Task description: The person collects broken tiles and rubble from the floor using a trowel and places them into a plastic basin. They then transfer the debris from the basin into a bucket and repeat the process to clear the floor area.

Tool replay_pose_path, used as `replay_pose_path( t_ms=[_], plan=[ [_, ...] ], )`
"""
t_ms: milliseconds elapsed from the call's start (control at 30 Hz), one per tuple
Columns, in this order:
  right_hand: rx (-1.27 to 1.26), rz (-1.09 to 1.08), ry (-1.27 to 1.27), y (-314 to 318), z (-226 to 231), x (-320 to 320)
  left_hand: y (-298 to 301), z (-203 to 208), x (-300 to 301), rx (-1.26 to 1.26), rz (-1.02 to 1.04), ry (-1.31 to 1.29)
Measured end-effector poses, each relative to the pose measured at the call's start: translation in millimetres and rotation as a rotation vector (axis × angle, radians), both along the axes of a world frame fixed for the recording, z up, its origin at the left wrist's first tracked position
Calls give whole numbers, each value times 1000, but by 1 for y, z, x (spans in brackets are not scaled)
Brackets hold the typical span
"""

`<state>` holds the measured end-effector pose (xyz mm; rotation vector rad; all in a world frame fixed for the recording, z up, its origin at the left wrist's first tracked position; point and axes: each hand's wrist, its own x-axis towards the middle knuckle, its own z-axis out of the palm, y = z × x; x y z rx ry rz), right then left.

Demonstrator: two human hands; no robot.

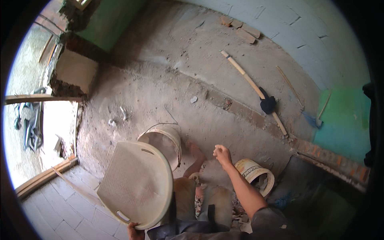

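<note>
My left hand [135, 231] grips the rim of a wide cream plastic scoop pan [136, 182] by its lower handle slot. The pan is tilted up, with a straight front edge, a rounded raised back and a dusty surface. Just beyond it stands a dirty whitish bucket [178, 150] with a raised wire handle, partly hidden by the pan. In mid-air between my legs and a second bucket, my right hand [222, 155] is closed, its fingers curled with nothing visible in them. That second bucket [249, 170] lies on its side by my right forearm, its mouth toward me.
Broken rubble [242, 216] lies around my feet. A long wooden handle [246, 78] with a dark cloth bundle [268, 105] rests on the dusty floor [152, 92]. Brick pieces [245, 34] sit by the far wall; a low brick edge [332, 158] runs right. Left, a wooden sill [46, 176] borders grey tiles.
</note>
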<state>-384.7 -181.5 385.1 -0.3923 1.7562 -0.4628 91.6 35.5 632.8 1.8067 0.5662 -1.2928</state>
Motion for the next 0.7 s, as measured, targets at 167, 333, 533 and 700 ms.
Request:
replay_pose_path(
  t_ms=[167, 333, 533, 700],
  plan=[
    [-49, 401, 297, -62, -88, -25, -4, 6, -63, 21, 158, -39],
    [-89, 780, 456, -141, -151, -34, 50, 8, -101, 192, 365, -84],
    [-176, 1315, 588, -252, -232, -13, 137, -6, -179, 214, 642, 189],
    [-306, 1497, 669, -315, -327, 17, 123, -42, -283, 478, 694, 66]
  ],
)
